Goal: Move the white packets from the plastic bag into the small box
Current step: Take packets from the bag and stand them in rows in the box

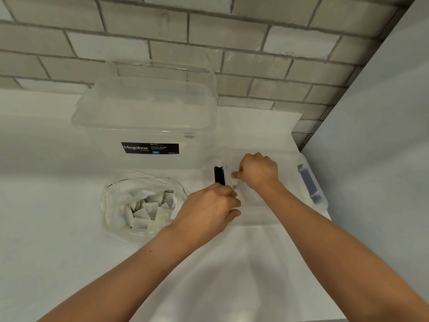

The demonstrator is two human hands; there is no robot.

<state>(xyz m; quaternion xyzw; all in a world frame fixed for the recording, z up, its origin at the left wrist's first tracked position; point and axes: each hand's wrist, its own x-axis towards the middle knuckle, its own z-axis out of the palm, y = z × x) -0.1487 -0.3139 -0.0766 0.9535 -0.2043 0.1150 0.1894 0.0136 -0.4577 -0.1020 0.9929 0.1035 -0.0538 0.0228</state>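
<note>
Worktop: a white worktop (46,228) carries everything, set against a grey brick wall.
Big tub: the big clear tub (144,126) with the Megabox label sits at the back, lid on, just behind the bag.
Small box: the small box (290,201), see-through, is on the right, beside the tub's near right corner, and both hands are on its left end.
Plastic bag: the plastic bag (116,205) lies open left of the small box, close to it.
Left hand: the left hand (209,205) has its fingers curled round the box's near left edge.
Right hand: the right hand (257,173) is curled, thumb and forefinger pinching the rim by the latch.
White packets: the white packets (151,210) are all heaped in the bag.
Latches: the black latch (219,175) stands up at the left end and the grey-blue latch (308,184) is at the right.
</note>
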